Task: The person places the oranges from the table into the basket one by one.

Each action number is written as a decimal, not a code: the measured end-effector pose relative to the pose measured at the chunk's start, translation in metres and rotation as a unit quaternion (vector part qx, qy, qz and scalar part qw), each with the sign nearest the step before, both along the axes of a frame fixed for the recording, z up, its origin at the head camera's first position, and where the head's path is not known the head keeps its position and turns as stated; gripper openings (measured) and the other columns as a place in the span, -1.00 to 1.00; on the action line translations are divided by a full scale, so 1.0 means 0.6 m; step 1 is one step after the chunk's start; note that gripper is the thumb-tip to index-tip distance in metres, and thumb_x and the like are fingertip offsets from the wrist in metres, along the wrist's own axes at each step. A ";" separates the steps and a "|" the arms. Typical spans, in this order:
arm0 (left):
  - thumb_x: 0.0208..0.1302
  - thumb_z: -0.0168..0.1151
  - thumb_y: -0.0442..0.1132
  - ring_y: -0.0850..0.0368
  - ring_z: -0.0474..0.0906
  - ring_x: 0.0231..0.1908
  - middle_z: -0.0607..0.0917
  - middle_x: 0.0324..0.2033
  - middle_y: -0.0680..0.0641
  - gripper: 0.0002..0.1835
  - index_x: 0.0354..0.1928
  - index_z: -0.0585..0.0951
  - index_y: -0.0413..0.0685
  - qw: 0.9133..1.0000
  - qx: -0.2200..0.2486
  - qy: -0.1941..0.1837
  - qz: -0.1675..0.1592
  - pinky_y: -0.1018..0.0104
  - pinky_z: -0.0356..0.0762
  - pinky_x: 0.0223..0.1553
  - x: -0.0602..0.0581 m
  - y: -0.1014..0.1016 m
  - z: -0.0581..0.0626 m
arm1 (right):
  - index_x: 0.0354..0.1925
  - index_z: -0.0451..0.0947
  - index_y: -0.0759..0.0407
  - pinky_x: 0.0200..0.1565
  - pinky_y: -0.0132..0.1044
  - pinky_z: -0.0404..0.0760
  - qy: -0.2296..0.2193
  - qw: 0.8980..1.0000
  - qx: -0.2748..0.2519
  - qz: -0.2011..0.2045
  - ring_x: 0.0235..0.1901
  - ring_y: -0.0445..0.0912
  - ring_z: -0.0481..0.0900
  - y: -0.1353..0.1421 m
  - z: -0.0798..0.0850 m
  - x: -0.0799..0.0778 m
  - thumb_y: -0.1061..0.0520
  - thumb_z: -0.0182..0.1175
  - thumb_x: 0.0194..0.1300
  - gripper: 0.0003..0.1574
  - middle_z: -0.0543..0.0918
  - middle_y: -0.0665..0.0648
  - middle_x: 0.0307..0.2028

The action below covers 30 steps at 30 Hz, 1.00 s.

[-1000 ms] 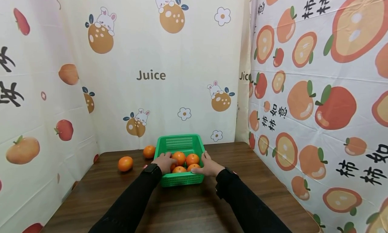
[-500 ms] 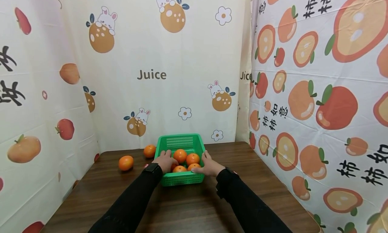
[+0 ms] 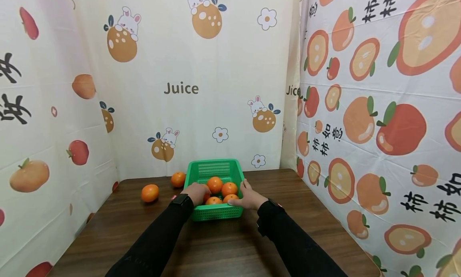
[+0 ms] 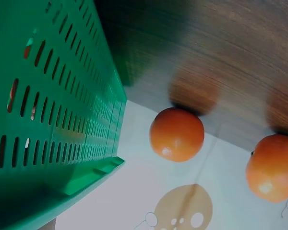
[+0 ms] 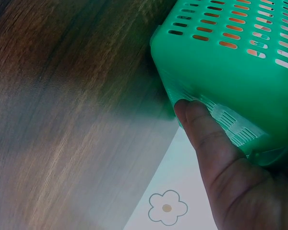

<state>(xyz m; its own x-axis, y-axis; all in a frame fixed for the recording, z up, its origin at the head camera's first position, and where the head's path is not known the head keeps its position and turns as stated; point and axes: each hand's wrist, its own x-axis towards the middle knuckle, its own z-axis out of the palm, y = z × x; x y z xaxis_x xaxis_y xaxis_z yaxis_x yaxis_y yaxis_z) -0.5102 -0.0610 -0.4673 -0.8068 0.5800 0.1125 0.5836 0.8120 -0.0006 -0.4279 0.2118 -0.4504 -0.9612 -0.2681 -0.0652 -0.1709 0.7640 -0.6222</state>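
Observation:
A green slotted plastic basket (image 3: pixel 216 215) stands on the table with several oranges (image 3: pixel 215 184) in its front part. My left hand (image 3: pixel 195 193) reaches over the basket's left rim, fingers bent down inside, and holds an orange (image 3: pixel 207 195) mostly covered by the hand. The left wrist view shows the basket's outer wall (image 4: pixel 62 105) but not the hand. At the right side, my right hand (image 3: pixel 251 198) grips the basket wall, thumb over the rim and fingers along the outside. In the right wrist view its fingers (image 5: pixel 209 139) lie against the outer wall.
Two loose oranges lie left of the basket: one orange (image 3: pixel 178 179) near the back edge and another orange (image 3: pixel 149 193) farther left. The brown wooden table (image 3: pixel 216 249) is bordered by printed curtains (image 3: pixel 223 69) at the back and both sides.
My left hand's fingers, stretched out on top before, have bent down into the basket around the orange. The right hand and the basket stay in place.

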 end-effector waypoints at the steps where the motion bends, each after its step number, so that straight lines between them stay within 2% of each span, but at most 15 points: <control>1: 0.35 0.39 -0.34 0.11 0.67 -0.22 0.80 -0.31 0.12 -0.79 -0.21 0.82 0.23 1.000 -0.004 0.002 0.001 0.03 0.63 0.15 0.001 0.001 0.002 | 0.70 -0.26 0.35 0.56 0.17 0.25 0.000 1.000 -0.003 0.000 0.67 0.28 0.02 0.000 0.001 0.001 -0.44 0.27 0.40 0.46 -0.34 0.34 0.72; 3: 0.30 0.45 -0.31 -0.01 0.72 -0.10 0.84 -0.24 0.05 -0.84 -0.18 0.83 0.16 1.000 -0.013 -0.002 0.010 -0.06 0.56 0.26 0.002 0.004 0.005 | 0.70 -0.26 0.35 0.56 0.17 0.26 0.000 1.000 -0.003 0.000 0.67 0.29 0.03 -0.001 0.001 0.003 -0.45 0.28 0.40 0.47 -0.34 0.34 0.72; 6: 0.24 0.53 -0.24 -0.15 0.67 0.16 0.85 0.00 -0.04 -0.72 0.00 0.85 0.13 0.999 -0.008 -0.012 0.031 -0.15 0.43 0.40 0.002 0.006 0.009 | 0.70 -0.26 0.35 0.55 0.18 0.26 0.000 1.000 -0.004 -0.001 0.66 0.29 0.04 -0.002 0.001 0.002 -0.45 0.28 0.40 0.47 -0.33 0.33 0.72; 9: 0.25 0.53 -0.18 -0.17 0.62 0.24 0.81 0.12 -0.07 -0.64 0.10 0.83 0.15 0.999 -0.008 -0.015 0.040 -0.14 0.42 0.41 0.002 0.005 0.009 | 0.71 -0.27 0.33 0.56 0.19 0.25 -0.002 1.000 -0.006 -0.004 0.67 0.29 0.03 -0.002 0.002 0.000 -0.45 0.28 0.39 0.47 -0.34 0.32 0.73; 17: 0.33 0.46 -0.19 -0.14 0.64 0.12 0.80 0.08 -0.05 -0.69 0.10 0.83 0.13 0.999 -0.001 -0.017 0.035 -0.11 0.56 0.27 0.011 -0.002 0.009 | 0.71 -0.25 0.30 0.58 0.20 0.21 0.000 1.000 -0.005 -0.007 0.69 0.26 -0.02 -0.001 0.001 -0.006 -0.43 0.28 0.40 0.44 -0.33 0.30 0.73; 23: 0.28 0.49 -0.19 -0.12 0.60 0.10 0.78 0.11 -0.07 -0.72 0.03 0.84 0.17 0.999 -0.001 -0.025 0.043 -0.09 0.50 0.29 0.001 0.004 0.009 | 0.71 -0.24 0.30 0.55 0.22 0.24 -0.005 1.000 -0.010 -0.011 0.67 0.27 0.02 -0.003 0.001 0.000 -0.44 0.31 0.38 0.46 -0.32 0.28 0.73; 27: 0.19 0.53 -0.20 -0.07 0.56 -0.02 0.80 0.07 -0.06 -0.76 -0.09 0.86 0.18 0.999 -0.003 -0.012 0.032 -0.07 0.47 0.26 -0.006 0.007 0.010 | 0.71 -0.24 0.31 0.55 0.21 0.27 -0.004 1.000 -0.009 -0.011 0.67 0.27 0.04 -0.004 0.002 0.004 -0.44 0.30 0.38 0.46 -0.32 0.28 0.73; 30: 0.20 0.51 -0.22 -0.05 0.57 -0.05 0.82 0.01 -0.04 -0.78 -0.10 0.86 0.16 1.000 -0.001 -0.003 0.026 -0.06 0.50 0.23 -0.004 0.006 0.009 | 0.71 -0.24 0.31 0.54 0.21 0.27 -0.002 1.000 -0.007 -0.010 0.66 0.27 0.05 -0.003 0.003 0.006 -0.45 0.29 0.39 0.46 -0.32 0.28 0.73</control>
<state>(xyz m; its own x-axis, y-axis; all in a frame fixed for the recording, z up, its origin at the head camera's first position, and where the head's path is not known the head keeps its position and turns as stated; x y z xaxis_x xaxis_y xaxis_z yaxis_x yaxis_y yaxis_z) -0.5125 -0.0573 -0.4621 -0.8369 0.5369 0.1064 0.5400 0.8417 0.0004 -0.4243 0.2097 -0.4485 -0.9662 -0.2494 -0.0654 -0.1527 0.7580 -0.6341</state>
